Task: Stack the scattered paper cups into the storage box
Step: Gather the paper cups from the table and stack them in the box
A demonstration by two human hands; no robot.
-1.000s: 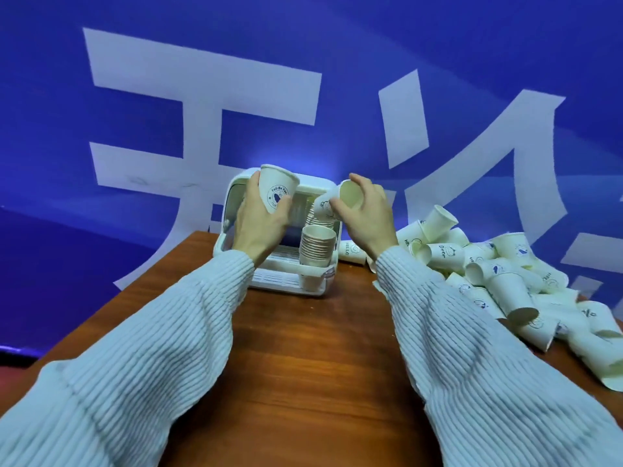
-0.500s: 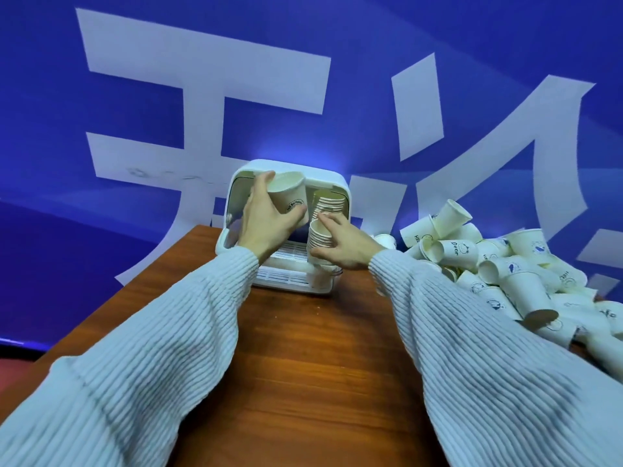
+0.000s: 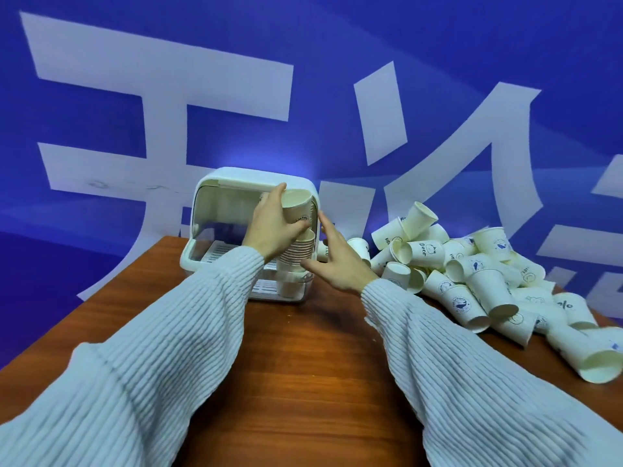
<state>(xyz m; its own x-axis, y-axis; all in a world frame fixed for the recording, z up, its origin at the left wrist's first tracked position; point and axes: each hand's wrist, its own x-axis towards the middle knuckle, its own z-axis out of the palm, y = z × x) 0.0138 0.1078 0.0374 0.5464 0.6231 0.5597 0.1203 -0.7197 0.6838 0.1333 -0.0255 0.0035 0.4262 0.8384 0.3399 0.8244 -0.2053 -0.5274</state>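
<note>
A white storage box [image 3: 215,210] with its lid raised stands at the far side of the wooden table [image 3: 303,365]. Inside its right part stands a stack of nested paper cups [image 3: 300,254]. My left hand [image 3: 273,224] grips a single paper cup [image 3: 296,207] just above that stack, mouth up. My right hand [image 3: 337,261] hovers beside the stack with fingers spread and holds nothing. A big heap of scattered paper cups [image 3: 472,271] lies to the right.
A blue wall with large white characters [image 3: 161,106] rises right behind the table. The table's left edge [image 3: 111,298] runs diagonally near the box. More loose cups [image 3: 590,352] reach the right edge of view.
My left hand carried its cup rightward to above the stack. My right hand let go of the stack, opened and drew back to the right.
</note>
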